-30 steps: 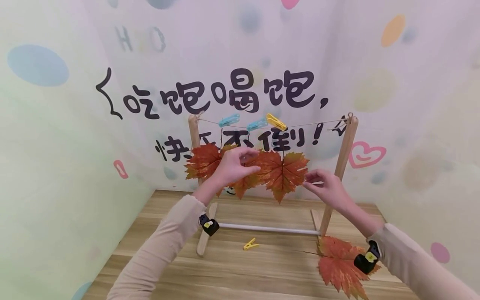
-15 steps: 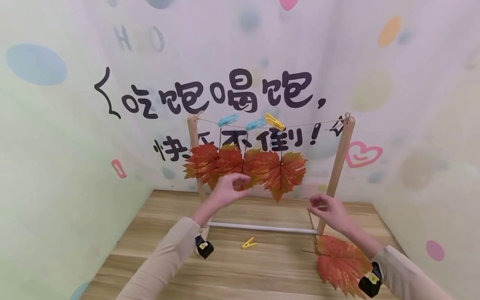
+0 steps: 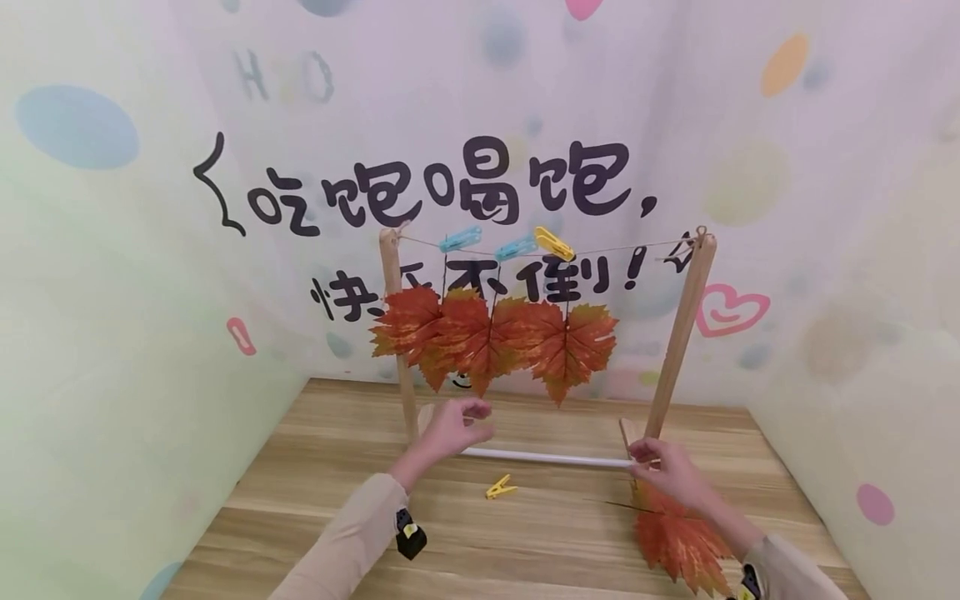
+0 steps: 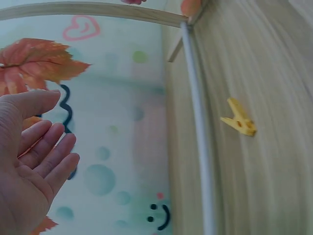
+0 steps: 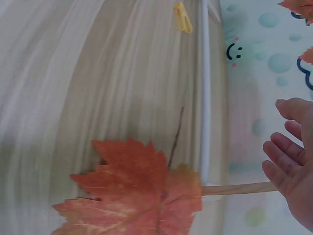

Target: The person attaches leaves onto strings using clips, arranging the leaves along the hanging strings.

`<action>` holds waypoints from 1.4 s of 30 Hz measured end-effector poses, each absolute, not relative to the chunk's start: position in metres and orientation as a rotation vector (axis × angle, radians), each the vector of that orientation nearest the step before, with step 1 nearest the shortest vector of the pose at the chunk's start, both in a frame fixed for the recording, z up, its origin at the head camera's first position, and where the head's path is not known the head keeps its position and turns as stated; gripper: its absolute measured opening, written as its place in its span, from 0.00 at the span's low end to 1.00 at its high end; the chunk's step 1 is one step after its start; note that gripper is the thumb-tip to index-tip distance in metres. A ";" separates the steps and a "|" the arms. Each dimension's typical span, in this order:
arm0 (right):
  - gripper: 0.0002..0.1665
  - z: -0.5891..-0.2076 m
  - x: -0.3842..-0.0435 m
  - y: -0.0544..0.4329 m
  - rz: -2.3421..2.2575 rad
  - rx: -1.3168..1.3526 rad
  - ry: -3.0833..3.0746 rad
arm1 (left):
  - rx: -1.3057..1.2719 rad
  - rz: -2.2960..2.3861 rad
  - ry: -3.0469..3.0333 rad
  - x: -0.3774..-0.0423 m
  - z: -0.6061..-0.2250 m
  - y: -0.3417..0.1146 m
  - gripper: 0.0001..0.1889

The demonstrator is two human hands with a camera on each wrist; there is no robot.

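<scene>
My left hand hovers empty below the hanging leaves, its fingers loosely bent in the left wrist view. Likewise empty, my right hand is at the frame's right foot, overlapping the loose maple leaf on the table in the head view. That leaf's thin stem points left. A yellow clothespin lies on the table between the hands. Three red-orange maple leaves hang by their stems from a string: a left one, a middle one and a right one. Two blue clothespins and another yellow clothespin clip them.
Two wooden posts carry the string, and a white rod joins them near the wood-grain table. Behind stands a printed curtain with black lettering, and pale walls close in both sides.
Both hands have come down from the hanging leaves, the left to below them and the right toward the loose leaf. The hanging leaves and clothespins stay in place.
</scene>
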State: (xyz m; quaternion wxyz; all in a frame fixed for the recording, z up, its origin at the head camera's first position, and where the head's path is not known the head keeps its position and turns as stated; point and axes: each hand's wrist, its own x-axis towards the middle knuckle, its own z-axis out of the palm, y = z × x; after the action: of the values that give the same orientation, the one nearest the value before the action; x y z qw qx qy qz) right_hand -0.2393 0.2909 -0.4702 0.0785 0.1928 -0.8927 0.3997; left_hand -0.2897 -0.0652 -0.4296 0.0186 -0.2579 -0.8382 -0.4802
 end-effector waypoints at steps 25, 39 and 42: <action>0.12 -0.552 -0.236 0.291 0.951 0.624 -2.749 | -0.636 -1.651 -2.686 -0.281 -0.516 -0.063 0.18; 0.09 -0.567 -0.239 0.284 0.775 0.687 -2.677 | -0.648 -1.645 -2.664 -0.273 -0.546 -0.063 0.17; 0.08 -0.565 -0.238 0.284 0.752 0.722 -2.667 | -0.655 -1.647 -2.662 -0.271 -0.547 -0.064 0.18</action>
State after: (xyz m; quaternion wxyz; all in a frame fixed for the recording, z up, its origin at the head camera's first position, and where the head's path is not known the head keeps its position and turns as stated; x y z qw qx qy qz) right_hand -0.2381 0.2839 -0.5654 0.1385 0.2495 -0.9224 0.2602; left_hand -0.2712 -0.0636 -0.5471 -0.0282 -0.2047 -0.8321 -0.5147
